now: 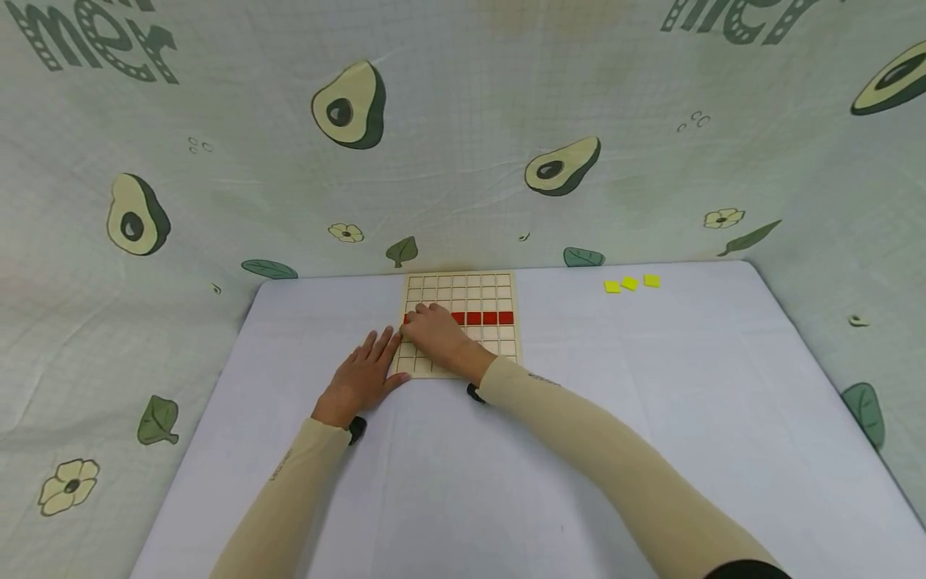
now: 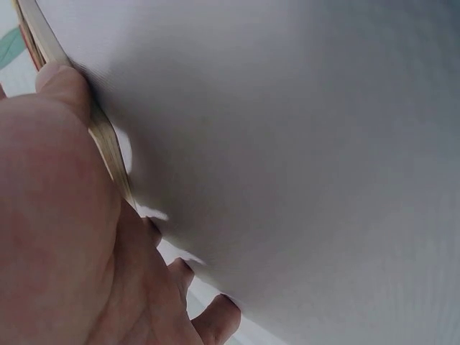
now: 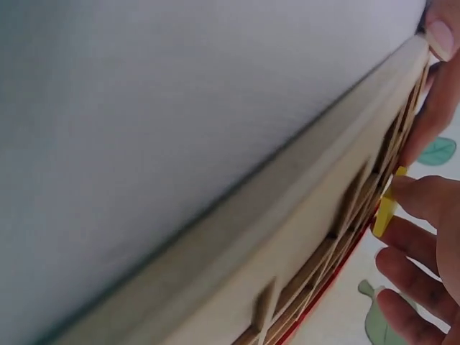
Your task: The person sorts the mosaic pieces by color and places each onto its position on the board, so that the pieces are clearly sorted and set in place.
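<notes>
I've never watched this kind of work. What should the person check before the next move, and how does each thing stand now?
1. Yellow tile gripped: ok, the right hand pinches it.
2. Tile settled in a square: cannot tell, the fingers hide its seating.
3. Board braced: ok, the left hand touches its edge.
4. Red tiles unbroken in their row: cannot tell, the right hand covers part.
5. Spare tiles in sight: ok, three yellow ones lie right of the board.

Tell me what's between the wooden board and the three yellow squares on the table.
Just bare white tabletop lies between the wooden board and the three yellow squares; the head view shows that stretch.
</notes>
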A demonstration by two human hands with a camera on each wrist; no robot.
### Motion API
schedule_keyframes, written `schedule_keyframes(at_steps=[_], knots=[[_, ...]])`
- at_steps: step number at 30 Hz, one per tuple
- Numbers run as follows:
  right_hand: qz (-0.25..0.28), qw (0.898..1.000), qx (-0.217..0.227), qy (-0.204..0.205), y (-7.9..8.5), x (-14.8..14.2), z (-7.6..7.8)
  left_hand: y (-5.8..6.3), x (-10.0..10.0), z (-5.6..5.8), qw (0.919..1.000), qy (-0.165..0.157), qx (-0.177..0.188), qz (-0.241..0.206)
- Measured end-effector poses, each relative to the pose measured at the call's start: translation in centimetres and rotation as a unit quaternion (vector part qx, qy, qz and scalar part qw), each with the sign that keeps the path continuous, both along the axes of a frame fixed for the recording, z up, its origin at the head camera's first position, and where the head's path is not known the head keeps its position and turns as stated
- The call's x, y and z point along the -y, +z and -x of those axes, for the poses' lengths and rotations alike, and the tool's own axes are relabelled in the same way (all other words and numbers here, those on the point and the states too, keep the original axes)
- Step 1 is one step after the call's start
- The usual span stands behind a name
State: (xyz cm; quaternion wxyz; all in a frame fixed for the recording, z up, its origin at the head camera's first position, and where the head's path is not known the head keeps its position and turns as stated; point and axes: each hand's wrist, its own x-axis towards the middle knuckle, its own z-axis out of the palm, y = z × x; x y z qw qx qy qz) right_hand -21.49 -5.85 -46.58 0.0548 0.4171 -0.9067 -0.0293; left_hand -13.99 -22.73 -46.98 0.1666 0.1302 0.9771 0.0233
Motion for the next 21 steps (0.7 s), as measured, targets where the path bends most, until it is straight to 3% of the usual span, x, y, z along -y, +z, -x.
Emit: schedule_keyframes(at_steps=[9, 21], knots=[[-0.023, 1.000, -0.021, -0.003, -0.2, 0.6, -0.2, -1.5, 0.5, 0.3, 0.9998, -0.002, -0.017, 0.005], [-0.010, 0.999, -0.009, -0.040, 0.0, 1.0, -0.3, -0.2, -0.1, 0.0, 1.0000, 0.004, -0.001, -0.001]])
